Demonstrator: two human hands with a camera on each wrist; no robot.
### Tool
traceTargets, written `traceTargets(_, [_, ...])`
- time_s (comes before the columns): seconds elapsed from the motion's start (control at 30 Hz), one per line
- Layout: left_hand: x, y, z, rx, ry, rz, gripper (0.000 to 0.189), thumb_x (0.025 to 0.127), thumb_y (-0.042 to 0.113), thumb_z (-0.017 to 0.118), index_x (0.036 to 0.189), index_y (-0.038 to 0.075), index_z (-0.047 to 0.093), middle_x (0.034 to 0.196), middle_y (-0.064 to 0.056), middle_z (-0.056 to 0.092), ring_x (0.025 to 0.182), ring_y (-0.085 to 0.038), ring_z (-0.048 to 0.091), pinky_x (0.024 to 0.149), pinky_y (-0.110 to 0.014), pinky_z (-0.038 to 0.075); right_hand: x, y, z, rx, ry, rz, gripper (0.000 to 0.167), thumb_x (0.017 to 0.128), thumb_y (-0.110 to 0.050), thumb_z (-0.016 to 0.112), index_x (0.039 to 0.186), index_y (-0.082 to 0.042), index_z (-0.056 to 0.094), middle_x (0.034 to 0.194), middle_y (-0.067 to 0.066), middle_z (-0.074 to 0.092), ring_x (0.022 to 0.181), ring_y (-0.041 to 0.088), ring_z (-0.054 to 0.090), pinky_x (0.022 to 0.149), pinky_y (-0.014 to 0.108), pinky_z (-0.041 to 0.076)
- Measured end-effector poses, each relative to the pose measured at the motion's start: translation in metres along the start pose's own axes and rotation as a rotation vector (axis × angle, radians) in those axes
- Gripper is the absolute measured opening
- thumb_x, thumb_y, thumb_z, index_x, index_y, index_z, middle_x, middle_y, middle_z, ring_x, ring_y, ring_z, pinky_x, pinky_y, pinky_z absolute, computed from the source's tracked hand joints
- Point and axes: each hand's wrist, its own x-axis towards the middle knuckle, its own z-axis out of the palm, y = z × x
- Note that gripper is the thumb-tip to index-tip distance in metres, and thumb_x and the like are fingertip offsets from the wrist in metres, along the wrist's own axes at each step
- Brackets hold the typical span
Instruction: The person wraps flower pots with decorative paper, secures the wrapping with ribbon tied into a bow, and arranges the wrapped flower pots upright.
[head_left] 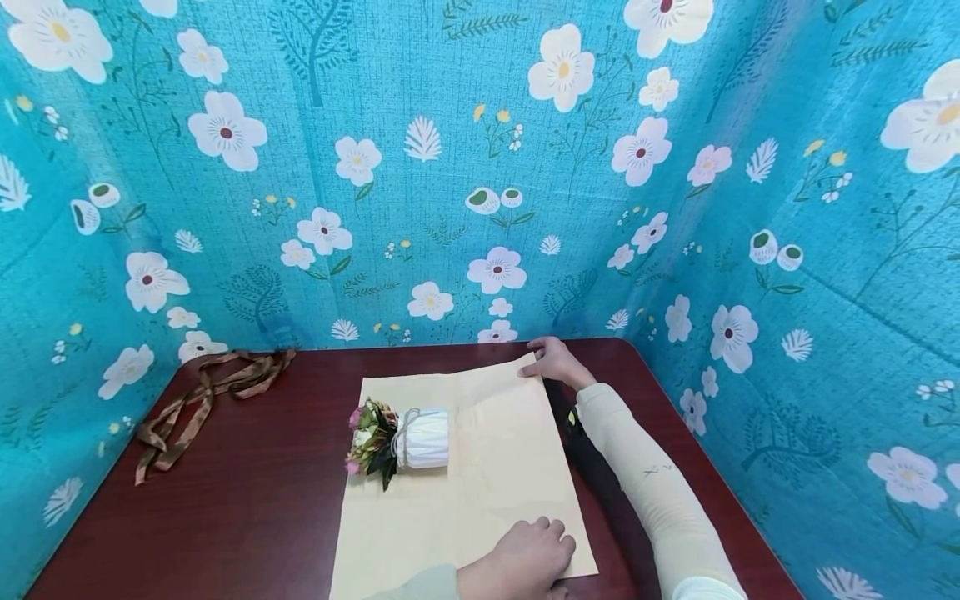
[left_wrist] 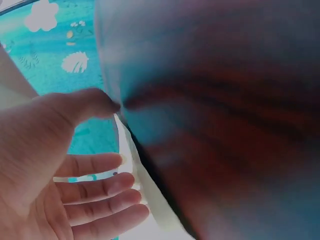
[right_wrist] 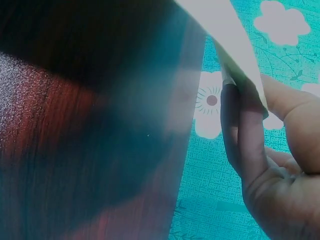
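Note:
A sheet of cream paper [head_left: 510,467] with a crease down its middle lies on the dark red table. At its far right corner my right hand [head_left: 555,362] pinches the paper, thumb above and fingers beneath; the right wrist view shows the raised paper edge [right_wrist: 235,50] in that hand. My left hand [head_left: 528,554] rests at the near right corner. In the left wrist view its fingers [left_wrist: 102,210] touch the paper, with the thumb apart from them. A small bunch of pink and white flowers [head_left: 371,437] in a white, twine-tied pot [head_left: 423,439] lies sideways on the paper's left half.
A brown ribbon [head_left: 202,400] lies loosely bunched at the table's far left. Beneath the right forearm is a dark item [head_left: 573,417] with a yellow mark, partly hidden. Blue flowered cloth [head_left: 420,167] hangs around the table's back and sides.

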Motion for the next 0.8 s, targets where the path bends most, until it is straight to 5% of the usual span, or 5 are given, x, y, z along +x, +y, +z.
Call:
traceTargets(0.17, [0.002, 0.005, -0.001, 0.052, 0.02, 0.001, 0.02, 0.079, 0.032, 0.081, 0.079, 0.023, 0.064, 0.075, 0.009, 0.054, 0.06, -0.005, 0.046, 0.042, -0.019, 0.036, 0.002, -0.002, 0.001, -0.013, -0.002, -0.002, 0.072, 0.083, -0.018, 0.085, 0.141, 0.008, 0.051, 0.111, 0.021, 0.059, 0.092, 0.026, 0.053, 0.077, 0.033, 0.052])
traceTargets(0.4, [0.004, 0.012, 0.003, 0.226, 0.067, -0.017, 0.025, 0.073, 0.038, 0.083, 0.077, 0.024, 0.062, 0.072, 0.009, 0.053, 0.057, -0.007, 0.045, 0.042, -0.021, 0.037, 0.003, -0.001, -0.002, -0.017, -0.026, -0.012, 0.061, 0.092, -0.018, 0.074, 0.142, 0.007, 0.051, 0.128, 0.027, 0.057, 0.102, 0.029, 0.058, 0.092, 0.043, 0.054])
traceTargets(0.57, [0.006, 0.017, 0.006, 0.262, 0.108, -0.056, 0.029, 0.073, 0.043, 0.08, 0.072, 0.023, 0.059, 0.067, 0.008, 0.051, 0.054, -0.007, 0.043, 0.04, -0.021, 0.034, 0.001, -0.005, -0.004, -0.017, -0.017, -0.016, 0.054, 0.094, -0.016, 0.072, 0.14, 0.004, 0.052, 0.131, 0.028, 0.056, 0.106, 0.032, 0.059, 0.096, 0.048, 0.053])
traceTargets(0.8, [0.013, 0.024, 0.004, 0.225, 0.025, -0.052, 0.029, 0.079, 0.048, 0.076, 0.067, 0.025, 0.064, 0.066, 0.008, 0.052, 0.053, -0.006, 0.041, 0.041, -0.02, 0.035, 0.001, -0.008, -0.001, -0.047, -0.006, -0.025, 0.049, 0.092, -0.013, 0.074, 0.135, 0.002, 0.056, 0.118, 0.023, 0.057, 0.096, 0.026, 0.054, 0.082, 0.037, 0.053])
